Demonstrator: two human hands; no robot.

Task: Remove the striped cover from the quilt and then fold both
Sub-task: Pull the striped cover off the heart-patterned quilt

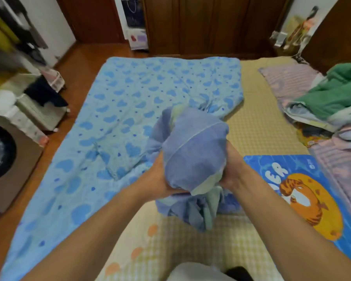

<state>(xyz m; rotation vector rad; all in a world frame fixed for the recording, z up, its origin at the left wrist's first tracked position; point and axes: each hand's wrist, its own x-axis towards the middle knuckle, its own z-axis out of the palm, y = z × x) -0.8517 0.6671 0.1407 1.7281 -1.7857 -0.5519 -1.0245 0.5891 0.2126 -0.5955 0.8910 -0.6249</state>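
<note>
A light blue quilt [130,102] printed with darker blue hearts lies spread flat over the left half of the bed. In front of me a bunched-up cover [193,151] in broad purple-blue and pale green stripes is lifted off the mattress. My left hand [160,179] grips the bundle from its left underside and my right hand [231,171] grips it from the right. Loose cloth of the cover hangs down between my forearms onto the bed. Most of my fingers are hidden inside the fabric.
A yellow checked bed sheet [257,126] shows to the right of the quilt. A blue cartoon tiger mat [304,191] lies at my right. A green blanket pile [332,98] and pink striped bedding sit far right. A washing machine [0,155] and cluttered racks stand at left.
</note>
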